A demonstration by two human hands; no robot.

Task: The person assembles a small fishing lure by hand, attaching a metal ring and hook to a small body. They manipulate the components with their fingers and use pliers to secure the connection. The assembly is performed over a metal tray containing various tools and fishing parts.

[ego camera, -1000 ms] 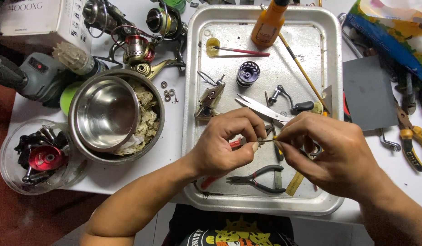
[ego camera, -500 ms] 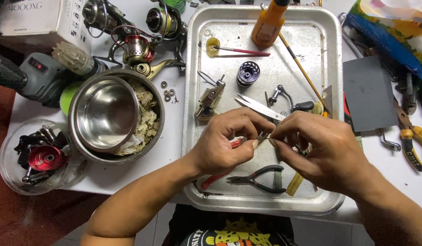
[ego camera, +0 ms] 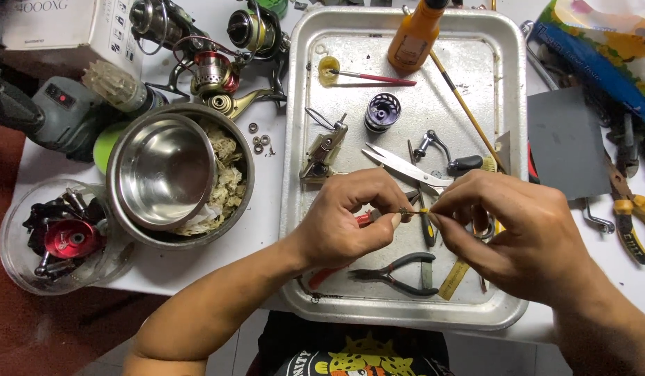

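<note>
Over the metal tray point(ego camera: 507, 63), my left hand point(ego camera: 347, 219) pinches a small dark part point(ego camera: 406, 213) between thumb and forefinger. My right hand point(ego camera: 521, 233) meets it from the right, its fingertips closed on the same small part or a thin piece at its end; which one I cannot tell. Under the hands lie a red-handled tool point(ego camera: 364, 218), black pliers point(ego camera: 399, 271) and a yellow-handled tool point(ego camera: 453, 278). Scissors point(ego camera: 406, 167) lie just beyond my fingers.
On the tray: an orange bottle point(ego camera: 414, 31), a small brush point(ego camera: 371, 76), a dark spool point(ego camera: 382, 111), a reel part point(ego camera: 324, 150). Left of it stand nested steel bowls point(ego camera: 166, 174), fishing reels point(ego camera: 211, 69), a clear dish of parts point(ego camera: 58, 237). Yellow pliers point(ego camera: 632, 216) and a grey sheet point(ego camera: 566, 143) lie right.
My hands have drawn a little closer together over the tray, still working the same small part. Nothing else has moved.
</note>
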